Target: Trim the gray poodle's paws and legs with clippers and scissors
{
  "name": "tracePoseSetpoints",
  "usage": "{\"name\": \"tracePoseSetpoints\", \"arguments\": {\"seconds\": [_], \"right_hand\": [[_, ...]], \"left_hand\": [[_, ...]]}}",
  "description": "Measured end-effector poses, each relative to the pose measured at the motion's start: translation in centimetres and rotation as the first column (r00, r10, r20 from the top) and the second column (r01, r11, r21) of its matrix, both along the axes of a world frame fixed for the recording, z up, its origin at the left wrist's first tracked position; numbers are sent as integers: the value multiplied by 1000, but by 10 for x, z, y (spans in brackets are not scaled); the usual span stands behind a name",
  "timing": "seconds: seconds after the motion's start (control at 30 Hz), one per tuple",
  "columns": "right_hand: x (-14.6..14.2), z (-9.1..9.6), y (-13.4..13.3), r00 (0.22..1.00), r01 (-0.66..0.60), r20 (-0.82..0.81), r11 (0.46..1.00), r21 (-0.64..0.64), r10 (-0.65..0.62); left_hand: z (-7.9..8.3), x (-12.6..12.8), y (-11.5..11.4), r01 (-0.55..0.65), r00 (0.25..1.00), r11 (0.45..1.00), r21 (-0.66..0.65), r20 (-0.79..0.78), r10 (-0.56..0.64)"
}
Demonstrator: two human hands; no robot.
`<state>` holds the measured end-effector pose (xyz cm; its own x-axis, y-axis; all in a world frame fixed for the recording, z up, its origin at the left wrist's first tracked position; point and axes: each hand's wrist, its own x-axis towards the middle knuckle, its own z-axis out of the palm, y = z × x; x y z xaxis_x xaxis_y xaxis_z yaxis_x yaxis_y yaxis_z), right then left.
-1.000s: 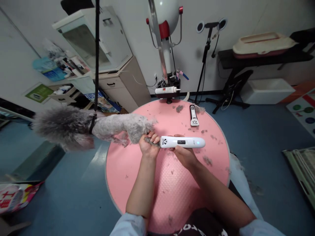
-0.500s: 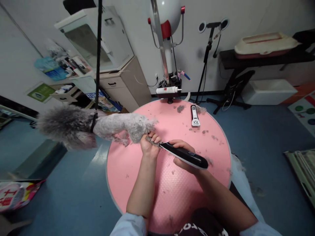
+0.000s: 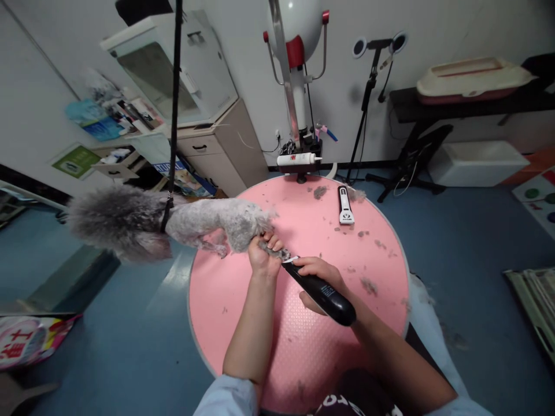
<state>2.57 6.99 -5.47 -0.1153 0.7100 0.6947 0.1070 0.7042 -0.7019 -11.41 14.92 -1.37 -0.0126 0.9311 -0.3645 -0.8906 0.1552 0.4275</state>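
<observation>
A grey curly-coated dog (image 3: pixel 212 222) stands at the left of the round pink table (image 3: pixel 234 335), its body clipped short and its head fluffy, facing left. My left hand (image 3: pixel 263 257) is closed around one of its hind legs, and the paw (image 3: pixel 281 252) sticks out past my fingers to the right. Black hair clippers (image 3: pixel 323 292) are gripped in my right hand (image 3: pixel 321 277). Their blade end is at the paw, seemingly touching it. A black strap (image 3: pixel 173 115) runs down to a loop round the dog's neck.
Black-and-white clippers (image 3: pixel 346 205) lie on the far right of the table among tufts of cut hair (image 3: pixel 368 285). A white bottle (image 3: pixel 299 159) rests on a holder at the far edge. Behind stand a cabinet (image 3: pixel 234 138), a dryer (image 3: pixel 299 29) and a lamp stand (image 3: pixel 366 104).
My right hand has turned the clippers, so their rear end has swung down and toward me. The paw's tip shows more. My left hand keeps its hold on the leg.
</observation>
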Motion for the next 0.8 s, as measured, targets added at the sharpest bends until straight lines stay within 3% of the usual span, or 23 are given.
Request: {"name": "tracePoseSetpoints", "arguments": {"seconds": [0.3,0.4,0.47,0.53,0.6,0.67,0.73,0.77,0.8], "right_hand": [[3,0,3,998,-23,62,999,-39,25],[7,4,2,984,-136,98,981,-140,150],[11,5,2,962,-228,88,936,-269,260],[13,3,2,964,-244,-7,878,-411,265],[10,-3,3,974,-223,-164,798,-559,158],[0,-12,1,944,-254,-328,677,-691,19],[-19,-23,-3,904,-339,-426,547,-765,-37],[-30,-29,-6,901,-375,-433,508,-776,4],[-41,-34,-7,912,-356,-409,542,-761,25]], "left_hand": [[-7,-2,2,103,993,992,66,-59,-100],[-11,-5,5,125,989,988,91,-84,-118],[-19,-9,7,128,984,987,97,-135,-115],[-30,-13,9,80,951,996,35,-301,-66],[-44,-21,8,-60,833,995,-76,-553,8],[-56,-31,4,-173,753,979,-103,-655,64],[-64,-43,-5,-245,692,966,-83,-713,114],[-67,-49,-11,-288,636,956,-46,-756,156],[-69,-54,-17,-355,522,934,37,-821,231]]}}
